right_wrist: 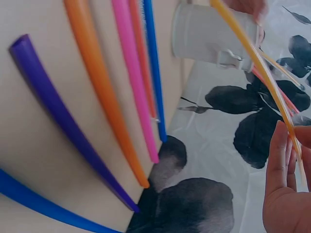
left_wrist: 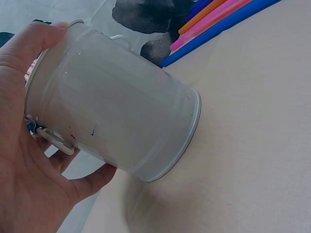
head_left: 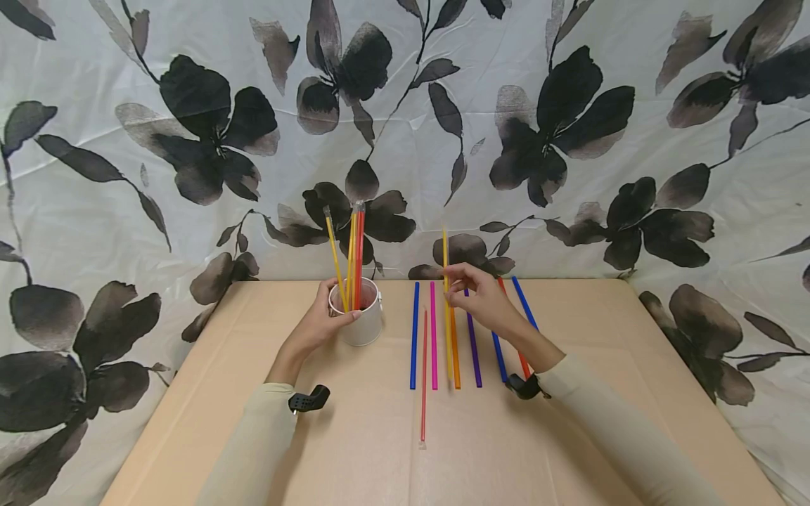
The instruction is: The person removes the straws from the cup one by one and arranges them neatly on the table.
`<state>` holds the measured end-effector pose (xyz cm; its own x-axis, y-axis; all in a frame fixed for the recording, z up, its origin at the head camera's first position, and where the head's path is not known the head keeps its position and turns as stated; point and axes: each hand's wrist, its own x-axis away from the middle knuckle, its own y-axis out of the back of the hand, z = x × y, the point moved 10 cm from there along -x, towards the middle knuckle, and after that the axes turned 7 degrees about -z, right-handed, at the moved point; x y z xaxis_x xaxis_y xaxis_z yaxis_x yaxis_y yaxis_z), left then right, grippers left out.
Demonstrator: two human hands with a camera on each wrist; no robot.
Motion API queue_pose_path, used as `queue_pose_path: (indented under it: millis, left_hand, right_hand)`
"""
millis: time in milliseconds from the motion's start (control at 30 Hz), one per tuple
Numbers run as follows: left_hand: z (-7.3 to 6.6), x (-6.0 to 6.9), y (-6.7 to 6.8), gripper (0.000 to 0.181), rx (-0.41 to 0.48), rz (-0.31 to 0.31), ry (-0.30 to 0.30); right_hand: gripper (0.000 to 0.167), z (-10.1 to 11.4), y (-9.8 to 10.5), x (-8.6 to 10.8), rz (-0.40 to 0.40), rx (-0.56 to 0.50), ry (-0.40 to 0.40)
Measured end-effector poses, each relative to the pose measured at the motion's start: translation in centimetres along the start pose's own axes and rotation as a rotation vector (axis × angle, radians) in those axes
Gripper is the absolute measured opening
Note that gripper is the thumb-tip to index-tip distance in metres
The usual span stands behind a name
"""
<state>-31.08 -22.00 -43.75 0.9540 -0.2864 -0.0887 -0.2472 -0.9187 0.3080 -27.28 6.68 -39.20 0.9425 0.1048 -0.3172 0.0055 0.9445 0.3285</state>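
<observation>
My left hand (head_left: 318, 320) grips the rim and side of a small white metal bucket (head_left: 363, 329), also large in the left wrist view. Several thin yellow and red sticks (head_left: 358, 253) with clear tips lean up out of it. Its inside is mostly hidden. To the right, my right hand (head_left: 484, 299) pinches a thin yellow stick (head_left: 446, 253) between thumb and fingers. That stick stands upright in the head view, pale tip up; the right wrist view shows the same yellow stick (right_wrist: 257, 58) apart from the bucket.
Several straws lie on the tan table (head_left: 354, 436): blue (head_left: 414, 337), pink (head_left: 433, 337), orange (head_left: 455, 351), purple (head_left: 473, 344). Another blue and a red lie partly under my right arm. A thin red stick (head_left: 424, 379) lies nearer me. Behind hangs a flowered cloth (head_left: 430, 176).
</observation>
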Motion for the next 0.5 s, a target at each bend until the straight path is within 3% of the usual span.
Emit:
queue_pose_path:
  millis: [500]
  left_hand:
    - [0.1, 0.3, 0.2, 0.089, -0.003, 0.009, 0.0]
  right_hand:
    - [0.042, -3.9, -1.6, 2.3, 0.034, 0.111, -0.147]
